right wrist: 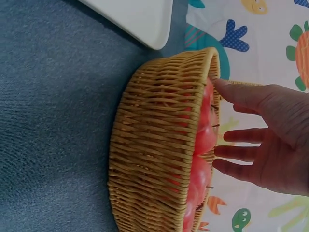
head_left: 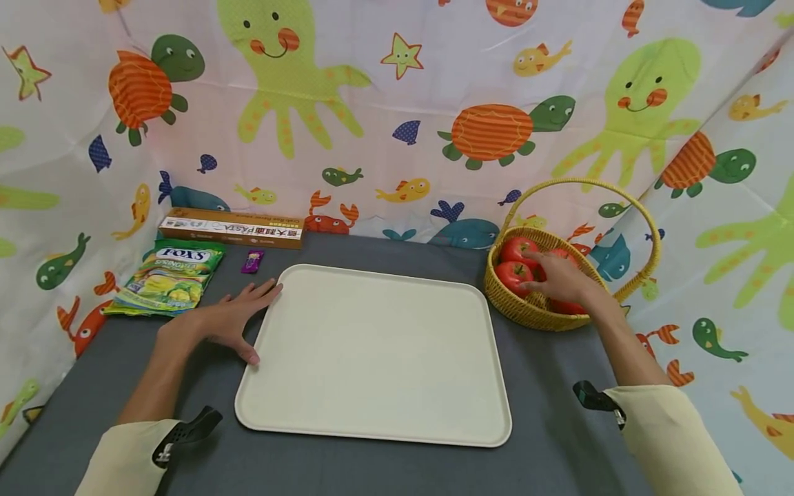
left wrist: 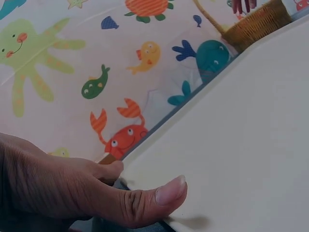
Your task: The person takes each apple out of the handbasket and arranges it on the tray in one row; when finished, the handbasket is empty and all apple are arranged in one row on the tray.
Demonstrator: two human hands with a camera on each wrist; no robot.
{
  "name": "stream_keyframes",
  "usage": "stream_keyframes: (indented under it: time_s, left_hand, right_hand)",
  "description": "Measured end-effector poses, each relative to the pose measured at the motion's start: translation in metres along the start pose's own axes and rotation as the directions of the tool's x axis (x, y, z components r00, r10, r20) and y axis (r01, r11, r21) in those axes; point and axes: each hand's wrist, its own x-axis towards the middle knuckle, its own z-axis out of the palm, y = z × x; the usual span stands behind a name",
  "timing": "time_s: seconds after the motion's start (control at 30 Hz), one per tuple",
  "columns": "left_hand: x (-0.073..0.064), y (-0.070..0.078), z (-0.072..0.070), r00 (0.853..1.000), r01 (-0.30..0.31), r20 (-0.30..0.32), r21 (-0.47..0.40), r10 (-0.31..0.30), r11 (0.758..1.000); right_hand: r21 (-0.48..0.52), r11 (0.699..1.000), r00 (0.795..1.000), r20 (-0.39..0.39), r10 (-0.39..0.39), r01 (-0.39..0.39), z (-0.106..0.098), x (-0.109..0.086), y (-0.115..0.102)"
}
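My left hand (head_left: 232,322) is at the left side of a cream rectangular tray (head_left: 378,358), fingers spread, with fingertips and thumb at the rim. In the left wrist view, the thumb (left wrist: 171,193) reaches over the tray's edge. My right hand (head_left: 561,279) is over a yellow wicker basket (head_left: 527,313) holding several red apples (head_left: 513,275). From the right wrist view, its fingers (right wrist: 244,153) are loosely extended at the basket's opening beside the apples, the thumb close to the rim. Nothing is gripped by either hand.
Behind my left hand lie a green FOX'S candy bag (head_left: 176,275), a small purple packet (head_left: 252,262) and a long brown pasta box (head_left: 232,229). The basket's tall hoop handle (head_left: 651,241) arches over its right side. A printed sea-animal curtain (head_left: 372,89) encloses the grey table (head_left: 347,465).
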Motion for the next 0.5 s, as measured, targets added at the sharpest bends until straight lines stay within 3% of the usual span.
stream_keyframes:
  time_s: [0.33,0.5]
  left_hand:
    - [-0.002,-0.004,-0.002,0.999,0.037,0.034,-0.009,-0.036,0.999]
    - [0.001,-0.017,0.001,0.999,0.041,0.034,-0.058,-0.039,0.997]
  right_hand:
    - [0.022,1.0,0.999,0.047,0.007,-0.008,0.007,0.006,0.004]
    - [0.001,1.0,0.999,0.048,0.006,-0.006,0.011,0.011,0.004]
